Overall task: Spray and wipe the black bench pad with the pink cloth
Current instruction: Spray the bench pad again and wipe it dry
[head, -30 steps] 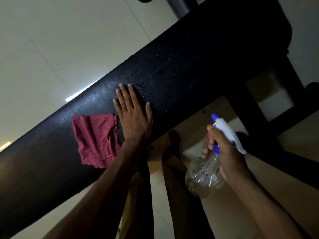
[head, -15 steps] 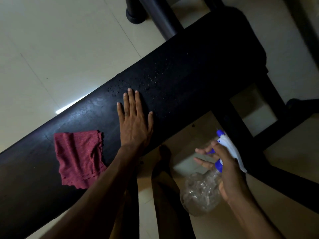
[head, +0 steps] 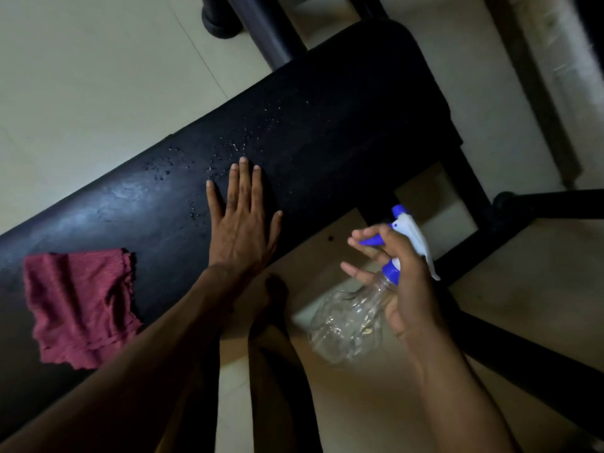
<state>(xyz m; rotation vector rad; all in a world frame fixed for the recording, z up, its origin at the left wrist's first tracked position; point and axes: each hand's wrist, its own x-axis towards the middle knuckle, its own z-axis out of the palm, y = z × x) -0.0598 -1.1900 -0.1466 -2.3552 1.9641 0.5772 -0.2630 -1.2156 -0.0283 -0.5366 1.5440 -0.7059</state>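
Observation:
The black bench pad (head: 343, 119) runs diagonally from lower left to upper right, with water droplets near its middle. My left hand (head: 243, 220) lies flat on the pad, fingers straight and spread, just below the droplets. The pink cloth (head: 80, 305) lies crumpled on the pad to the left of that hand, untouched. My right hand (head: 402, 279) holds a clear spray bottle (head: 353, 318) by its neck off the pad's near edge, over the floor. Its white and blue nozzle points up toward the pad, and my fingers are loosened off the trigger.
Black metal bench legs and frame bars (head: 470, 204) stand to the right and at the top (head: 261, 31). Pale floor tiles (head: 98, 76) surround the bench. My legs (head: 271, 371) are below the pad's near edge.
My right hand has lowered the bottle slightly and its fingers have come off the trigger. The camera has shifted, so the cloth and the bench sit further left. My left hand stays flat on the pad.

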